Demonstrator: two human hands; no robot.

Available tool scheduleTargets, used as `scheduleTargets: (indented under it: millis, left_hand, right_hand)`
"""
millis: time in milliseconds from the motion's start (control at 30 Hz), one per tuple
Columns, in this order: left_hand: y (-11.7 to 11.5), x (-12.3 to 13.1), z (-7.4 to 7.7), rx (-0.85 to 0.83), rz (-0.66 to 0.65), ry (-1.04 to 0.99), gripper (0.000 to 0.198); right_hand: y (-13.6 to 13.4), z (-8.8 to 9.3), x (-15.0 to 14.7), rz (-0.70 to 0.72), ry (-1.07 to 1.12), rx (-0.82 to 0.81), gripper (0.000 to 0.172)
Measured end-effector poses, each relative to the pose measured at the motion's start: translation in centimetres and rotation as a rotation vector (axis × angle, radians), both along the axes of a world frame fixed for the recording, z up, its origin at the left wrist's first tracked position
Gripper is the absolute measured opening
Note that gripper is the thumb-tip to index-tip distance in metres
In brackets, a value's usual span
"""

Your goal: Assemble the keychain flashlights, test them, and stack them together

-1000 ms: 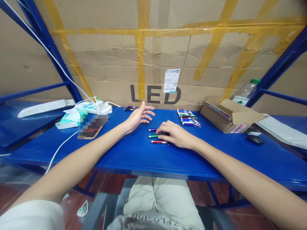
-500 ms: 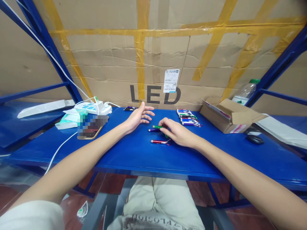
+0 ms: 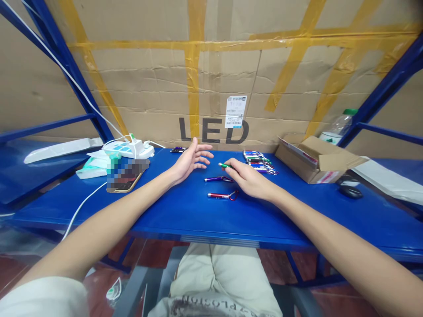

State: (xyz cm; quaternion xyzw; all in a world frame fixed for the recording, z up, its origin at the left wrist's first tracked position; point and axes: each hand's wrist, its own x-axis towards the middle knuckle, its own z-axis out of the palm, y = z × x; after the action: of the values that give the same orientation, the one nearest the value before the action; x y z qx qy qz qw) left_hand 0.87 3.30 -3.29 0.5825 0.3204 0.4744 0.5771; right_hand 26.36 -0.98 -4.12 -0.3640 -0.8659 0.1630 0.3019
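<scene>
My right hand (image 3: pixel 248 178) pinches a small green keychain flashlight (image 3: pixel 224 165) and holds it just above the blue table (image 3: pixel 185 211). A purple flashlight (image 3: pixel 215 179) and a red one (image 3: pixel 220 195) lie on the table just left of that hand. My left hand (image 3: pixel 191 159) rests palm-up with fingers spread, a short way left of the green flashlight, holding nothing. A row of several more flashlights (image 3: pixel 259 161) lies behind my right hand.
An open cardboard box (image 3: pixel 313 164) sits at the right, with a black mouse (image 3: pixel 351 192) and a plastic bottle (image 3: pixel 337 127) near it. At the left are a phone (image 3: pixel 124 180), a white power strip (image 3: pixel 129 149) with cables, and a pair of dark flashlights (image 3: pixel 178 150) by the cardboard wall.
My right hand picked the green flashlight out of the group of three and lifted it up and back. The purple and red ones stayed. My left hand barely moved.
</scene>
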Motion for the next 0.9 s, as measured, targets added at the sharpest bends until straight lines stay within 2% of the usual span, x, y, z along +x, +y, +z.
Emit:
scheduleTargets:
  millis: [133,333,567,900]
  left_hand:
    - [0.00,0.00,0.00,0.001,-0.006,-0.006,0.077]
    - [-0.04,0.08,-0.05,-0.012,0.003,-0.008,0.077]
    - [-0.10,0.25,-0.20,-0.030,-0.020,-0.003,0.080]
    - [-0.05,0.08,-0.15,-0.008,-0.027,-0.015,0.083]
  right_hand:
    - [-0.10,0.02,-0.13,0.032,-0.009,0.029,0.033]
    - [0.00,0.07,0.11,-0.044,-0.055,-0.015,0.030]
    - [-0.03,0.20,0.19,0.018,-0.068,0.038,0.030]
    - [0.04,0.20,0.32,0.035,-0.091,0.108,0.028]
